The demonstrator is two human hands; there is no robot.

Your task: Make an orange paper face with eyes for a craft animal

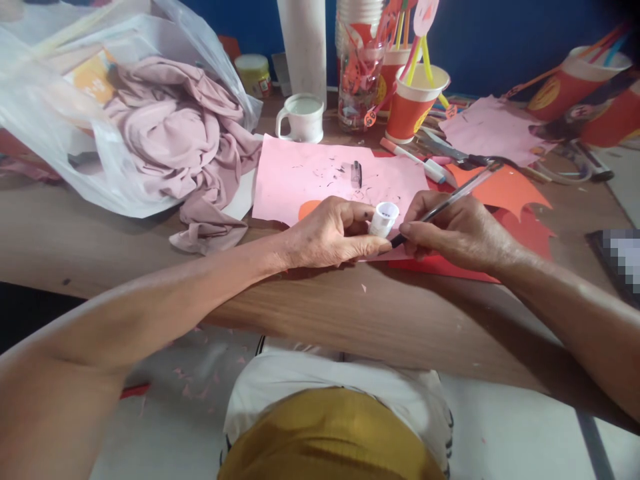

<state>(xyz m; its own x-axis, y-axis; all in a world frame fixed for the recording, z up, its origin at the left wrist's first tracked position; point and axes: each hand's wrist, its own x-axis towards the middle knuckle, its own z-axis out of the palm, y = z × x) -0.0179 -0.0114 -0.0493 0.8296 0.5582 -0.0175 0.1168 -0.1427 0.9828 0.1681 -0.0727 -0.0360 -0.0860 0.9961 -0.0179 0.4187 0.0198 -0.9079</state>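
My left hand [334, 232] rests on the wooden table [350, 313] with its fingers closed round a small white cap-like cylinder [384, 219], held on the pink paper sheet [310, 177]. My right hand [457, 230] grips a clear-barrelled pen [447, 200] in a writing pinch. The pen's dark tip touches the base of the white cylinder, beside my left thumb. An orange paper piece [309, 208] peeks out from behind my left hand. Red paper [445, 267] lies under my right hand.
A plastic bag [60, 127] with mauve cloth [185, 140] fills the left. A white mug [301, 118], a jar, red paper cups [414, 100] with straws, markers, scissors [465, 160] and orange cut-outs [505, 190] crowd the back and right. A small black clip [356, 173] lies on the pink sheet.
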